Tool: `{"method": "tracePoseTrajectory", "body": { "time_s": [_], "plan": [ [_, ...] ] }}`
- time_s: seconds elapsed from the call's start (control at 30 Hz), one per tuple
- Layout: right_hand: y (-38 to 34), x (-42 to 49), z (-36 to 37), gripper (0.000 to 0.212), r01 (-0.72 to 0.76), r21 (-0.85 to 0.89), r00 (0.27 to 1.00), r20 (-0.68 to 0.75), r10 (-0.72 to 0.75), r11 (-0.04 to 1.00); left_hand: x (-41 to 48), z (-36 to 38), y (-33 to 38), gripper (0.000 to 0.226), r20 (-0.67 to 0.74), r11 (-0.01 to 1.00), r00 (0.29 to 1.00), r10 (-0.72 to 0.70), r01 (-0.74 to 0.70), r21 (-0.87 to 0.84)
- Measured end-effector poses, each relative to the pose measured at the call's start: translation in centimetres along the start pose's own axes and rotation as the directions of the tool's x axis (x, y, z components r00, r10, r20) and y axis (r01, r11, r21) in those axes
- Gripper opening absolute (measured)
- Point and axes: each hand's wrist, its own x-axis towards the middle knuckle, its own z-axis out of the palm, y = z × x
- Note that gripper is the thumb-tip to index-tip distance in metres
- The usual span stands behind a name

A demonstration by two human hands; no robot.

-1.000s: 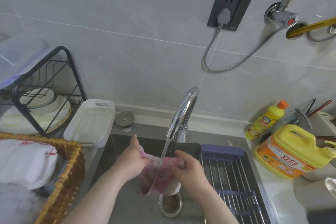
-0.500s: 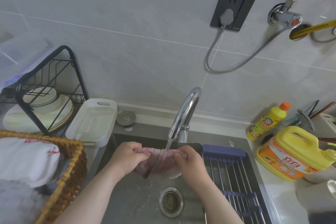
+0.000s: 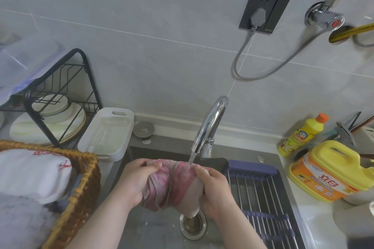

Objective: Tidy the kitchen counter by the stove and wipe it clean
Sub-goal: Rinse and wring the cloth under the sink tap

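Over the drain [image 3: 192,225], my left hand [image 3: 137,180] and right hand [image 3: 215,190] each clench an end of the pink cloth [image 3: 170,184]. It is bunched tighter than a second ago and raised into the tap [image 3: 210,125] stream. I judge the rinsing nearly done, with the wiping not yet begun.

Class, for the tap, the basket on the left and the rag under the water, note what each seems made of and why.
The tap looks like polished or chromed metal: mirror-bright, with reflections. The basket looks like woven wicker or rattan: brown plaited strands along its rim. The rag is soft textile, perhaps terry or microfibre: it bunches, folds and hangs limp when wet.
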Motion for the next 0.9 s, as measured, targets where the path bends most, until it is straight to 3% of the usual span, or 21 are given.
{"method": "tracePoseTrajectory", "body": {
  "time_s": [0.1,0.13,0.2,0.3,0.37,0.4,0.5,0.57,0.63,0.7,0.77,0.83,0.9],
  "plan": [
    [0.0,-1.2,0.8,0.009,0.13,-0.191,0.992,0.037,-0.125,0.973,-0.9,0.8,-1.2,0.006,0.019,0.999,0.999,-0.033,0.033,-0.038],
    [0.0,-1.7,1.0,0.004,0.2,-0.316,0.98,0.055,-0.192,0.928,-1.2,1.1,-1.4,0.007,0.068,0.993,0.995,-0.07,0.076,-0.088],
    [-0.2,-2.9,1.4,0.015,0.313,-0.46,0.95,0.162,-0.269,0.831,-1.6,1.4,-1.6,0.023,0.199,0.963,0.971,-0.131,0.173,-0.208],
    [-0.5,-4.9,2.0,0.021,0.386,-0.42,0.884,0.424,-0.198,0.821,-2.1,1.3,-1.6,0.05,0.307,0.956,0.946,-0.101,0.178,-0.233],
    [-1.0,-5.2,1.4,0.032,0.296,-0.231,0.858,0.491,-0.152,0.927,-1.8,1.5,-1.8,0.054,0.28,0.965,0.955,-0.097,0.159,-0.208],
    [-0.9,-4.8,0.9,0.037,0.242,-0.158,0.886,0.438,-0.151,0.957,-1.7,1.6,-1.8,0.049,0.248,0.962,0.961,-0.122,0.176,-0.209],
    [0.7,-1.3,-0.9,0.029,0.118,-0.035,0.989,0.091,-0.115,0.992,-1.6,1.6,-1.6,0.033,0.209,0.951,0.971,-0.116,0.17,-0.259],
    [2.6,0.2,-1.5,0.013,-0.045,-0.028,0.999,-0.031,0.044,0.999,-1.7,1.7,-1.5,0.032,0.231,0.931,0.964,-0.131,0.2,-0.307],
    [4.5,1.0,-1.5,0.062,-0.285,0.078,0.958,0.045,0.282,0.955,-2.3,2.0,-1.5,0.032,0.271,0.905,0.954,-0.131,0.227,-0.36],
    [5.4,0.8,-1.1,0.085,-0.423,0.294,0.895,0.28,0.346,0.857,-2.7,2.2,-1.4,0.021,0.288,0.892,0.951,-0.116,0.227,-0.391],
    [4.6,-0.3,-0.9,0.092,-0.432,0.457,0.876,0.416,0.243,0.777,-2.6,1.9,-1.3,0.021,0.287,0.895,0.952,-0.106,0.217,-0.389],
    [3.8,-0.5,-0.9,0.085,-0.405,0.523,0.896,0.389,0.213,0.75,-2.2,1.4,-1.4,0.02,0.268,0.912,0.959,-0.094,0.191,-0.362],
    [3.1,-0.4,-1.3,0.075,-0.377,0.472,0.904,0.373,0.208,0.797,-1.7,0.7,-1.5,0.017,0.228,0.945,0.971,-0.07,0.138,-0.297]
  ]
}}
